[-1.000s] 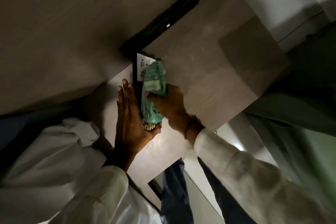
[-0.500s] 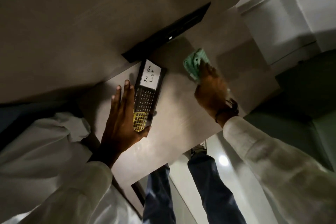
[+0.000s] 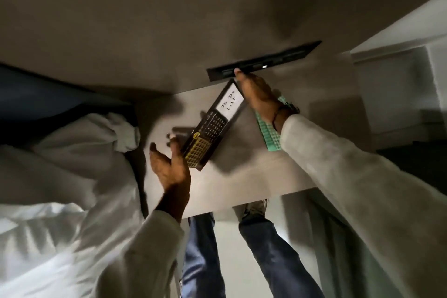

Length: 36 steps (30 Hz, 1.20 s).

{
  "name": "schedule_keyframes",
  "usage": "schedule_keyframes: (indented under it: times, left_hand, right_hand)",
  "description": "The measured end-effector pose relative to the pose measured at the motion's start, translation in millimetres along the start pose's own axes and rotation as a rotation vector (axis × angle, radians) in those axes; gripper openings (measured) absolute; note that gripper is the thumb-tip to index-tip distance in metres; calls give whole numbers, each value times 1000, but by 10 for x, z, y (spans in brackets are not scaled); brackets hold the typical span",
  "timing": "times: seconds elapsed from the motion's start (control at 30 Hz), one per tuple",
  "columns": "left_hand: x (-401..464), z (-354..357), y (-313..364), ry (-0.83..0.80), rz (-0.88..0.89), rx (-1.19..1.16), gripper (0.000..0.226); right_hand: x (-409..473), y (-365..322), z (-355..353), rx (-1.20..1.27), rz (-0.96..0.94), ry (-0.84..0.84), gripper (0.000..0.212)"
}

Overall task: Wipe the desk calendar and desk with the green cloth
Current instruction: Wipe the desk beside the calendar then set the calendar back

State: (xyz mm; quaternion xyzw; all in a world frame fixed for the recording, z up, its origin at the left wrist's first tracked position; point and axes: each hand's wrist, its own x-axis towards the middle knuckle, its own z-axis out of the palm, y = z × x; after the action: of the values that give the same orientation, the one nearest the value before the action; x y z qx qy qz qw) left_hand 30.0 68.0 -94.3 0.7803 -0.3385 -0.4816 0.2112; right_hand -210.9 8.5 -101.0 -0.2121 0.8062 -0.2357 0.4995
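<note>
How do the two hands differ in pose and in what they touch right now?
The left hand is open, fingers at the desk calendar's lower end; the right hand lies flat on the green cloth beside the calendar's top. The left holds nothing; the right presses cloth to desk. Both wear white sleeves.

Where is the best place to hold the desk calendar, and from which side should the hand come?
Probably the desk calendar by its two short ends: right hand at the far "To Do List" end, left hand at the near yellow-grid end. It is long, narrow and apparently tilted.
</note>
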Motion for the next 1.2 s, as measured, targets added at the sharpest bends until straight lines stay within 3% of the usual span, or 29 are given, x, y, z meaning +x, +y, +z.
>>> schedule_keyframes:
  times: [0.07,0.13,0.3,0.5,0.9,1.03,1.2]
  left_hand:
    - [-31,146,77,-47,-360,-230,82]
    - [-26,196,108,-186,-516,-323,89]
    - [44,111,176,-276,-411,-303,82]
    - [300,-15,430,-328,-225,-273,63]
    - [627,23,543,-328,-135,-252,72]
    - [692,25,520,-274,-44,-152,46]
    - [759,-29,519,-324,-87,-210,62]
  right_hand:
    - [-1,26,-27,-20,27,-67,68]
    - [-46,71,-64,-54,44,-106,71]
    - [-238,267,-73,-60,62,-74,80]
    - [-362,540,-12,292,202,-38,61]
    - [-307,469,106,444,189,39,57]
    - [-339,451,126,425,189,54,52]
    - [-361,427,120,416,168,25,50]
